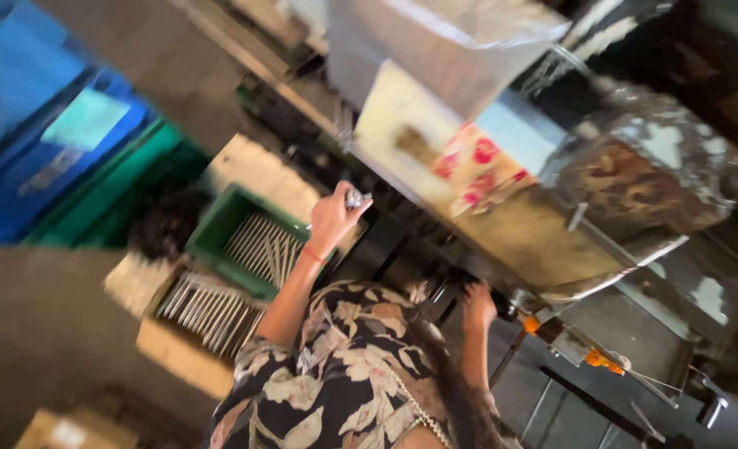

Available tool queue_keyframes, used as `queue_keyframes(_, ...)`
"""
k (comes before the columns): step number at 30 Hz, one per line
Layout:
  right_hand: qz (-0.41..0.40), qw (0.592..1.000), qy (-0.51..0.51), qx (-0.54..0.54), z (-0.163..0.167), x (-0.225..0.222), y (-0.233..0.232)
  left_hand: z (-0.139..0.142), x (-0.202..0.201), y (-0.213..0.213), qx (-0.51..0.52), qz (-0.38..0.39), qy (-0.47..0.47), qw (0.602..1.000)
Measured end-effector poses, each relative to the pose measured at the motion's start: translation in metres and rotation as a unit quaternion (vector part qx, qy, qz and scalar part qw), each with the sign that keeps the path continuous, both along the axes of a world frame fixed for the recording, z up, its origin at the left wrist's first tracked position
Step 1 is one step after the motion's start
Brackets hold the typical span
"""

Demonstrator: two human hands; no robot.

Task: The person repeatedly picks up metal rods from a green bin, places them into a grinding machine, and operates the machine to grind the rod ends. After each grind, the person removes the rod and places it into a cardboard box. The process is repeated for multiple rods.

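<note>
Metal piece (355,199) is held pinched at the closed fingertips of the left hand (334,219), its axis blurred; the right hand (479,306), farther off, is laid on the machine (435,287), grip unclear.

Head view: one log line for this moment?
view: blurred, tilted | own hands: not in view | co-worker's raised hand: gripping small metal piece near green tray of metal rods

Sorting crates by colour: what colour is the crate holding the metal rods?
Green crate, seen best in the head view.
</note>
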State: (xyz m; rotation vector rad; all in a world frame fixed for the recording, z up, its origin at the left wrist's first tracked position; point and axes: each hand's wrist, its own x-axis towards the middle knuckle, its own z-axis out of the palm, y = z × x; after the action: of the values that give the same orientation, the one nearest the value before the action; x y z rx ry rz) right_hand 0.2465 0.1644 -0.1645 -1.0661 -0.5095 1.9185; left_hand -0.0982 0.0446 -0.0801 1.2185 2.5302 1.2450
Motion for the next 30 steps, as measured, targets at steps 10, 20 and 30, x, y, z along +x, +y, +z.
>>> queue_keyframes(10, 0.434, 0.865, -0.083, 0.239, 0.086, -0.226, -0.095, -0.050, 0.006, -0.064, 0.258, 0.104, -0.363, 0.889)
queue_keyframes(20, 0.413, 0.871, -0.056, 0.262, 0.081, -0.248, -0.121, -0.036, 0.007, -0.099, 0.328, 0.142, -0.298, 0.885)
queue_keyframes(30, 0.429, 0.883, -0.072, 0.174, 0.100, -0.256, -0.141, -0.031, 0.007, -0.110, 0.342, 0.229, -0.255, 0.875)
